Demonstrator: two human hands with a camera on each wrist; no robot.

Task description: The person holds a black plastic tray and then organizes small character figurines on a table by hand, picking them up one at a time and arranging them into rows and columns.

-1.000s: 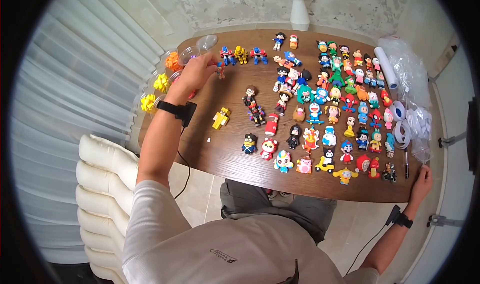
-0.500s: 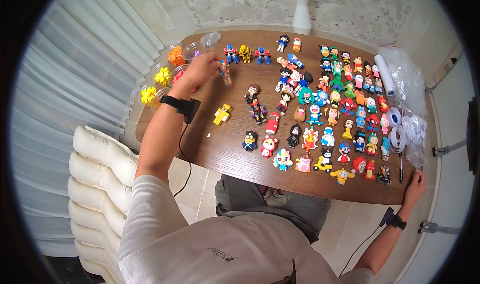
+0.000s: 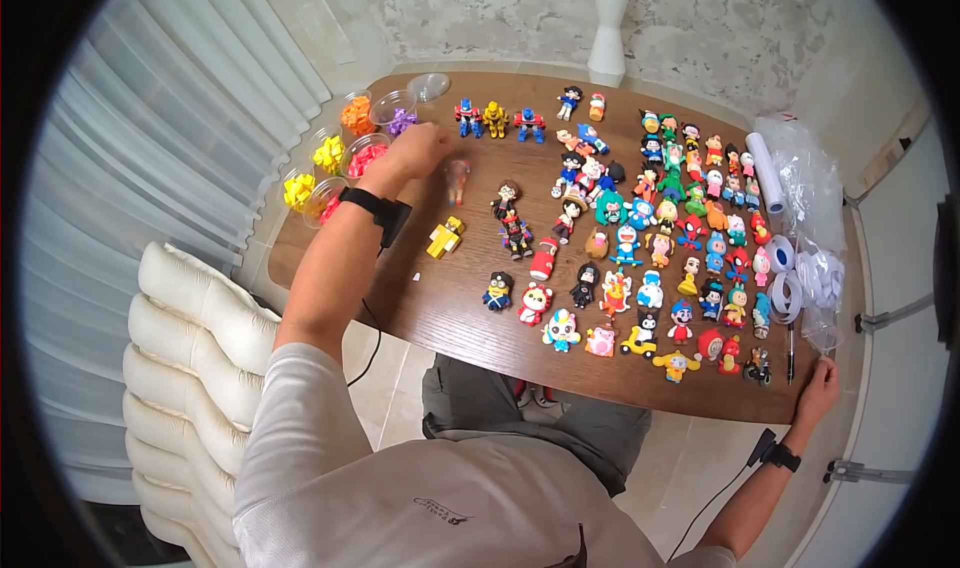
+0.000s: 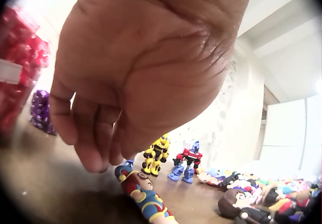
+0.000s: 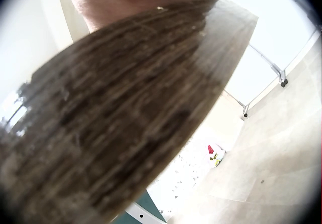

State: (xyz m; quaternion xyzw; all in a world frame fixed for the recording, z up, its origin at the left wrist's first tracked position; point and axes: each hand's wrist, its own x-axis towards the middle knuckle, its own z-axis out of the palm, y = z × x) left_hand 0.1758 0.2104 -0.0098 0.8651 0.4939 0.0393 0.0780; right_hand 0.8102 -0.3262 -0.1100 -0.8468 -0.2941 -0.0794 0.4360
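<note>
In the head view my left hand [image 3: 420, 153] is over the table's far left part, beside the open plastic cups. Just past its fingertips is a small blue-and-red toy figure [image 4: 146, 196], blurred in the head view and leaning at a slant in the left wrist view. The fingers hang loosely curled above the figure's head, with nothing gripped between them. My right hand [image 3: 820, 393] rests at the table's right front corner, near the end of the clear plastic bag [image 3: 825, 298]. Its fingers are mostly hidden in the right wrist view, behind the wooden table edge [image 5: 115, 113].
Cups hold purple [image 3: 402, 120], orange [image 3: 357, 115], yellow [image 3: 328, 154] and pink bows. Robot figures [image 3: 496, 120] stand at the back. A yellow blocky figure [image 3: 446, 238] lies nearer. Many toy figures fill the right half, with tape rolls [image 3: 786, 296] and a pen [image 3: 790, 353] beside them.
My left hand has drawn slightly away from the blue-and-red figure, which it held before; the figure is now apart from the fingers and lower. The right hand stays at the table corner.
</note>
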